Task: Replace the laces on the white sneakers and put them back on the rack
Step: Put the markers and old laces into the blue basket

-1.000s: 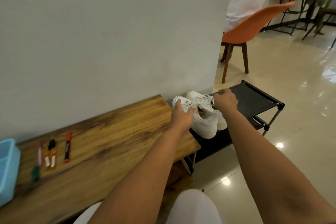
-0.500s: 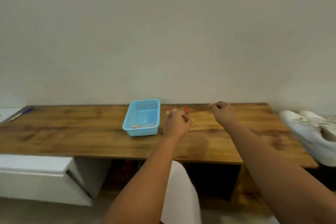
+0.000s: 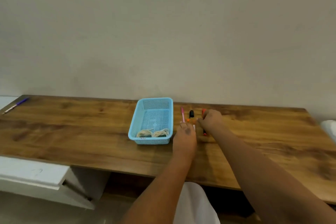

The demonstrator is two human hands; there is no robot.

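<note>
nearest the viewer, two bare forearms reach forward over the front edge of the long brown wood-grain tabletop [image 3: 72, 132]. the left hand [image 3: 184, 137] hangs over the markers with fingers bent downward; whether it pinches anything cannot be told, since the fingertips are hidden behind its back. the right hand [image 3: 211, 121] lies just beyond, fingers curled over the red marker [image 3: 204, 111]; a firm grip is not confirmed, because of blur. between the hands lie an orange marker [image 3: 190, 120], a black-capped marker [image 3: 191, 113] and a thin pink pen [image 3: 182, 113]. just left of the left hand stands the light blue perforated plastic basket [image 3: 151, 103], holding two coiled cream shoelaces [image 3: 152, 133] against its near wall. at the far right edge, a sliver of a white sneaker [image 3: 330, 128] shows, well apart from both hands. at the far left corner rests a purple-capped pen [image 3: 15, 105].

risks, as judged: both hands sit at the markers, not the laces, so the lacing step may be delayed. a sweep of the left hand toward the basket could roll the round markers off the tabletop or nudge the light basket. the coils could tangle if pulled out together.
</note>
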